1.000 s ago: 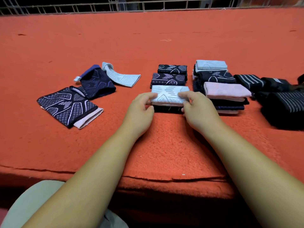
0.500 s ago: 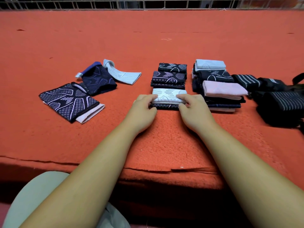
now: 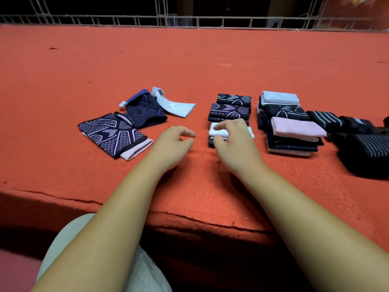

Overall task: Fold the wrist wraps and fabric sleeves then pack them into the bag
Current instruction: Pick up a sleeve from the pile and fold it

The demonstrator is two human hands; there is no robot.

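A folded white sleeve (image 3: 217,134) lies on top of a dark folded one at the front of the middle row of folded dark patterned sleeves (image 3: 230,111). My right hand (image 3: 233,144) hangs over the white sleeve with loosely bent fingers and covers most of it. My left hand (image 3: 173,143) is just left of it, off the fabric, fingers loosely curled and holding nothing. Three unfolded sleeves lie to the left: a dark patterned one with a pale lining (image 3: 111,135), a navy one (image 3: 145,112) and a light blue one (image 3: 174,105).
A taller pile of folded sleeves topped by a pink one (image 3: 296,128) stands to the right. Black striped fabric pieces (image 3: 366,152) lie at the far right edge. Everything rests on a red carpeted platform (image 3: 189,66) with a white wire fence (image 3: 189,20) behind.
Both hands have let go of the folded white sleeve, which now lies on the pile. My left hand has moved away to the left, and my right hand has lifted slightly.
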